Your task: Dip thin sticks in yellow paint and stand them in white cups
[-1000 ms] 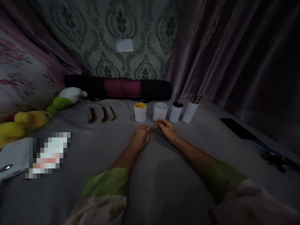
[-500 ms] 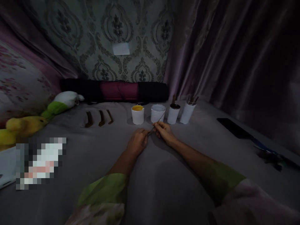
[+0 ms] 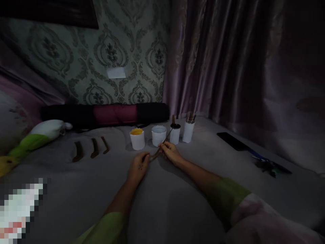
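A thin stick [image 3: 162, 144] is pinched between the left hand [image 3: 138, 166] and right hand [image 3: 170, 153], mid-bed before the white cups [image 3: 158, 135]. Excess bending force could snap it, or topple a cup.

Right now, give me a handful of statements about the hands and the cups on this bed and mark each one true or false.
1. Both hands pinch one thin stick: the left hand at its near end, the right hand further up. True.
2. The cup with yellow contents stands at the right end of the row of cups. False: it is at the left end; the cup holding several sticks is at the right end.
3. Three dark curved pieces lie on the grey sheet left of the cups. True.
4. The thin stick lies flat on the sheet, untouched. False: it is held, slanting up toward the cups.
5. The left hand grips the white cup. False: neither hand touches any cup.
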`<state>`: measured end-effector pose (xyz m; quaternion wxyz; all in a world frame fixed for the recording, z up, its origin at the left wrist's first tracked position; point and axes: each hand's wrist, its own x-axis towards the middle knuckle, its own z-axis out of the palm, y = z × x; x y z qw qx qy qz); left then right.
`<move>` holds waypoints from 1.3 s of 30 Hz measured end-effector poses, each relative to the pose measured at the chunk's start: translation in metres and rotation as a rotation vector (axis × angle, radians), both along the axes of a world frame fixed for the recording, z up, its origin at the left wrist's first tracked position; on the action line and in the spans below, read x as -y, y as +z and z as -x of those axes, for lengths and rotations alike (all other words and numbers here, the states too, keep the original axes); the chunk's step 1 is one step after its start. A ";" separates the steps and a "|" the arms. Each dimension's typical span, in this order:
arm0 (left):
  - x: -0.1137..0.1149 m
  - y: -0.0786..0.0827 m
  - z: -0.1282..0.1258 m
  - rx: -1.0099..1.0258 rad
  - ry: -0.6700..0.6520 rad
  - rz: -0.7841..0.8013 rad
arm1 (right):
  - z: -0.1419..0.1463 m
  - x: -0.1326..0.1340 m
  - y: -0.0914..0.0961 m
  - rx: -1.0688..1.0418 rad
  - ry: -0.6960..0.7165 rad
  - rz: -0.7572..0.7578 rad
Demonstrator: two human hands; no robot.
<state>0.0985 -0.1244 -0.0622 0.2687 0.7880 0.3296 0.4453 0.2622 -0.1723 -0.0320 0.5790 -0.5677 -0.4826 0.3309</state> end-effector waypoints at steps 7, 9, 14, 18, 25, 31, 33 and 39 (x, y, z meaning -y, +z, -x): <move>0.018 0.024 -0.009 0.280 -0.099 0.642 | -0.013 0.006 0.001 0.079 0.011 0.013; 0.021 0.026 -0.011 0.384 -0.151 0.780 | -0.015 0.010 0.004 0.101 0.011 0.016; 0.024 0.028 -0.013 0.489 -0.223 0.972 | -0.017 0.018 0.012 0.137 0.027 0.060; 0.030 0.033 -0.013 0.464 -0.239 1.046 | -0.019 0.021 0.021 0.142 0.021 0.115; 0.038 0.037 -0.013 0.452 -0.388 1.161 | -0.018 0.013 0.059 0.098 0.187 0.172; 0.043 0.041 -0.012 0.396 -0.477 1.185 | -0.010 0.012 0.058 0.082 0.269 0.264; 0.045 0.043 -0.012 0.352 -0.503 1.183 | -0.009 0.013 0.053 0.067 0.269 0.280; 0.047 0.043 -0.011 0.318 -0.498 1.211 | -0.011 0.013 0.048 0.066 0.298 0.274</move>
